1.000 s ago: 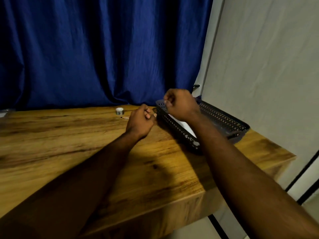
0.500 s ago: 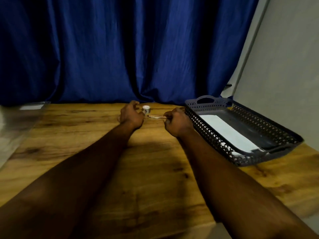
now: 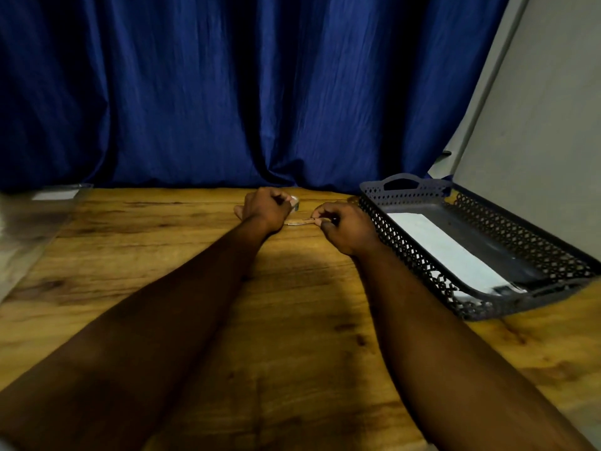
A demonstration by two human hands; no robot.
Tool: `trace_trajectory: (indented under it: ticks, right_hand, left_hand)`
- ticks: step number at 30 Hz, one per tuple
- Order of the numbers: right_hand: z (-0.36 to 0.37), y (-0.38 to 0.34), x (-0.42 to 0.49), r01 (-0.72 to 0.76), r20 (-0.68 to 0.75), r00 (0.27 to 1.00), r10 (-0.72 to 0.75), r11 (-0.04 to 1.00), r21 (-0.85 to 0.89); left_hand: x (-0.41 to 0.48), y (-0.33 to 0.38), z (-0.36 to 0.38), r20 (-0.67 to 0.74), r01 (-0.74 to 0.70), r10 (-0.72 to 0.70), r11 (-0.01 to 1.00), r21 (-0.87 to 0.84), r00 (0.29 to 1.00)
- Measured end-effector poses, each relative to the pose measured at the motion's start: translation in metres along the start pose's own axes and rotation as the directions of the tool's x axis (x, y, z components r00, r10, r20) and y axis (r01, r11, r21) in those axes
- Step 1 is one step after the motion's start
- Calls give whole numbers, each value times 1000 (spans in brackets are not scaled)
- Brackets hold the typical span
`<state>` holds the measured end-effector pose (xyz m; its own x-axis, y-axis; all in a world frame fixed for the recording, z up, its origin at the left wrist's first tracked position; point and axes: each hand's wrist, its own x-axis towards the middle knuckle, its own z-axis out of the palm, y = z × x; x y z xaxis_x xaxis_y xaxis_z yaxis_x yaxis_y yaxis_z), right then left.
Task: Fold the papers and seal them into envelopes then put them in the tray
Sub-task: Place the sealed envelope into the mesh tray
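1. I am watching the left hand (image 3: 263, 208) curling round a small tape roll (image 3: 294, 200) at twelve o'clock on the table (image 3: 195, 288), seemingly anchoring it.
2. The right hand (image 3: 344, 229), just toward three o'clock, is pinching the tape strip (image 3: 299, 222) stretching between them, likely drawing off a length for sealing.
3. The tray (image 3: 401, 183) is sitting at three o'clock, holding one white envelope (image 3: 445, 249) lying flat.
4. I am spotting no loose papers; a clear sheet (image 3: 32, 222) at nine o'clock is too blurred to name.
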<state>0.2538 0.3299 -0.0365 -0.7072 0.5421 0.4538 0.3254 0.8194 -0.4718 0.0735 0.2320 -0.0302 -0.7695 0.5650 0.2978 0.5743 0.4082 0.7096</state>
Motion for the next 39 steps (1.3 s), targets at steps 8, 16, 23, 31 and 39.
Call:
trace_trajectory:
  ticks: [8,16,23,31,39]
  right_hand:
    - [3,2,-3,5,-35,999,-5,1000,-5]
    - [-3,-11,-13,14,-148,989,-16,1000,-15]
    - [2,-70,-19,43,-103,993,-49,997,-57]
    - [52,-154,-24,120,-18,993,-119,989,82]
    - [90,-203,-24,172,104,979,-176,984,44]
  left_hand:
    - [-8,2,11,60,-113,120,988,-106,991]
    - [-27,-3,-15,10,-55,59,974,-220,998]
    - [-50,-33,-74,15,-39,40,996,-77,999]
    - [-85,-89,-174,-37,-43,57,954,298,998]
    - [-94,-192,-286,22,168,-224,788,592,974]
